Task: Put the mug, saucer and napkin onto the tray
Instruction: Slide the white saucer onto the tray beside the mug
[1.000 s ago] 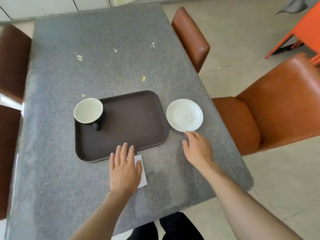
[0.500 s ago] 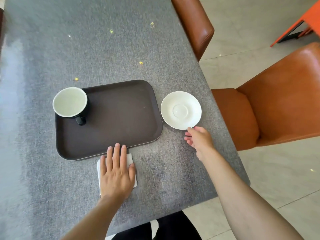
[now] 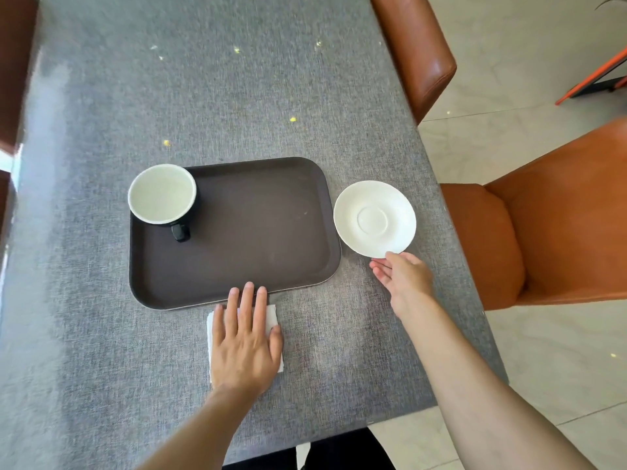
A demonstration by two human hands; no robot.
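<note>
A dark brown tray (image 3: 254, 232) lies in the middle of the grey table. On its far left corner stands a black mug (image 3: 162, 193) with a white inside, handle pointing towards me. The white saucer (image 3: 375, 218) lies on the table just right of the tray. My right hand (image 3: 402, 276) is at the saucer's near rim, thumb on top and fingers curled under the edge. A white napkin (image 3: 272, 315) lies on the table in front of the tray. My left hand (image 3: 246, 340) rests flat on the napkin and covers most of it, fingertips touching the tray's near edge.
The grey table (image 3: 101, 334) has small yellow crumbs on its far half. A brown chair (image 3: 417, 52) and an orange-brown chair (image 3: 543, 225) stand along the right edge. Another dark chair (image 3: 13, 62) is at the far left.
My right hand has moved forward from the table to the saucer's near rim and closed on it. My left hand has stayed flat on the napkin.
</note>
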